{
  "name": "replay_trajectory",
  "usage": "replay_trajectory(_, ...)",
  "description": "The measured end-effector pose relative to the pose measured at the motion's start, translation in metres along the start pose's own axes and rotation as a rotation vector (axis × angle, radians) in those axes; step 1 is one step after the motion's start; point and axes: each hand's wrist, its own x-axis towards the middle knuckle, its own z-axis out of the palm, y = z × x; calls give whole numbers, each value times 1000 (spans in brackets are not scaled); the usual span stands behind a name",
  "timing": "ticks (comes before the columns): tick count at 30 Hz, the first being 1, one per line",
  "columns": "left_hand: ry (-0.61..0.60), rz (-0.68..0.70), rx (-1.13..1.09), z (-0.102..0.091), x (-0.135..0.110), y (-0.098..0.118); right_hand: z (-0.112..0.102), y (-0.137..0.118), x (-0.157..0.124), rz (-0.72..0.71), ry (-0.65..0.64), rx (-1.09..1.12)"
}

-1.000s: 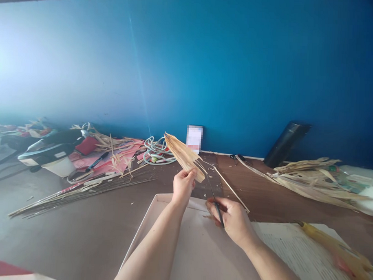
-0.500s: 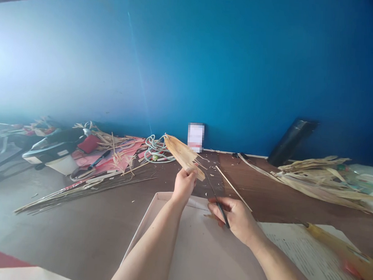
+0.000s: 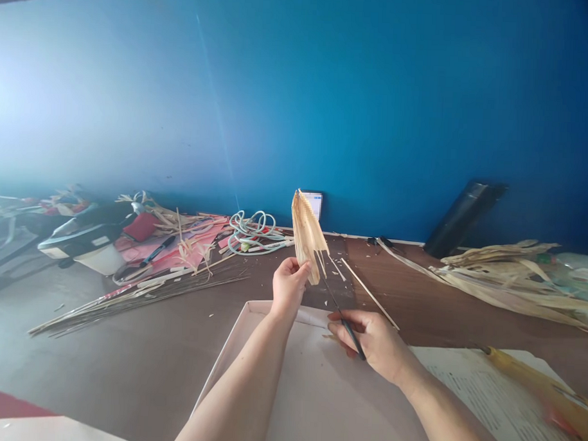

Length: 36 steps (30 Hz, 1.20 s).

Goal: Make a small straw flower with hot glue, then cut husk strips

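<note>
My left hand (image 3: 290, 286) pinches a dried corn husk (image 3: 307, 230) near its lower end. The husk stands almost upright, and its right edge is slit into narrow strips. Lower and to the right, my right hand (image 3: 369, 344) is closed around a slim black-handled tool (image 3: 352, 338) with a thin dark shaft pointing up toward the husk; its exact kind cannot be made out. A small brownish scrap shows under the right fingers. Beneath both hands lies a shallow white box lid (image 3: 245, 322).
A thin stick (image 3: 368, 292) lies right of the husk. More dried husks (image 3: 504, 279) and a black cylinder (image 3: 460, 220) are at right, with a printed sheet (image 3: 481, 394) nearer. A coiled cable (image 3: 252, 232), thin wires (image 3: 151, 305) and pink paper (image 3: 189, 246) lie left. A phone (image 3: 316, 202) stands behind.
My left hand has turned the husk from leaning left to nearly upright, showing its slit strips. My right hand has hardly moved.
</note>
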Motion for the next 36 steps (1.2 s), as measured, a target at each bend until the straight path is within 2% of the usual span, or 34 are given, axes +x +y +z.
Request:
replay_trajectory(5,-26,19,15,-1,0,-1,2,5,3,-14,0,21)
replay_trajectory(14,-46,21,-27,3,-4,1,5,-5,-1,-8,39,31)
replay_trajectory(24,-94,-1,-86,7,-9,2,8,-3,1,-32,45,70)
replay_trajectory(36,-93,-7,-89,7,-9,0,7,-1,1,-62,59,38)
